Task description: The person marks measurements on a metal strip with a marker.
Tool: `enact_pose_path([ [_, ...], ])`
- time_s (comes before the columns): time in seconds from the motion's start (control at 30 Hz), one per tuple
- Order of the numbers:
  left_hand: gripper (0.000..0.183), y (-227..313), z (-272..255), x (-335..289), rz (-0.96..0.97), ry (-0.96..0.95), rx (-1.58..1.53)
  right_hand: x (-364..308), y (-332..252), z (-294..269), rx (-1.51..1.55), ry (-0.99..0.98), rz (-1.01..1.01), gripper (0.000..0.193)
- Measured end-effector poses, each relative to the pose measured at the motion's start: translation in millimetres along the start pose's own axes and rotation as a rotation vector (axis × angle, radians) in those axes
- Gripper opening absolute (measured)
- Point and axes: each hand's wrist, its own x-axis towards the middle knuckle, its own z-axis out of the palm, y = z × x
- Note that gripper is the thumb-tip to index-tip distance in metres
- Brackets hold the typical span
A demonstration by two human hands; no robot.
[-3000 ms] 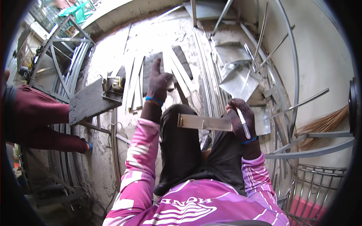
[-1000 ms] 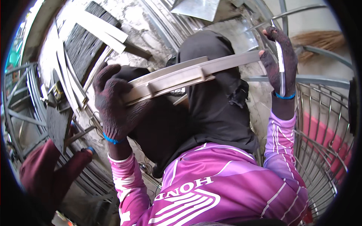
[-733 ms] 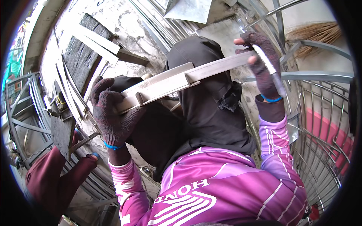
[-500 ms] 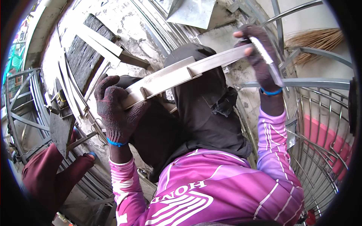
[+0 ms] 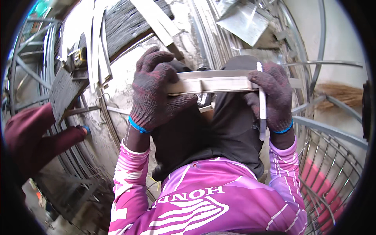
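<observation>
My left hand (image 5: pixel 154 90), in a dark knitted glove with a blue cuff edge, is closed round the left end of a flat pale metal bar (image 5: pixel 225 85) held level over my lap. A small upright tab stands on the bar near its middle, and a second flat strip (image 5: pixel 219 73) lies along its far side. My right hand (image 5: pixel 278 94), gloved alike, is closed at the other end of the bar. A white marker-like pen (image 5: pixel 262 105) is also in that hand, pointing toward me across the bar's end. The right fingertips are partly hidden.
Metal lengths and a dark weathered board (image 5: pixel 125 25) lie ahead on the left. A metal sheet (image 5: pixel 244 24) is at the far right. Beside my right arm stands a wire basket (image 5: pixel 333 156) with something pink. On the left is another person's maroon clothing (image 5: pixel 29 129).
The bar has turned from a slant to nearly level. My right hand has come inward and nearer, now gripping the bar along with the pen. The view has shifted.
</observation>
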Motion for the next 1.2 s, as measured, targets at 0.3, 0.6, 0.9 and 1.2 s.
enact_pose_path([
  [0.3,0.047,-31,-12,-7,0.092,-0.069,-0.162,12,-8,9,0.059,-0.059,-0.018,0.055],
  [0.6,0.046,-28,-5,-9,0.066,-0.022,-0.139,23,-45,4,0.634,0.092,0.365,0.061],
  [0.9,0.046,-28,-2,-7,0.062,-0.014,-0.156,91,-58,60,0.816,-0.297,0.016,0.028],
  [1.2,0.045,-30,1,-7,0.075,-0.017,-0.196,88,-56,82,0.858,-0.203,-0.075,0.018],
])
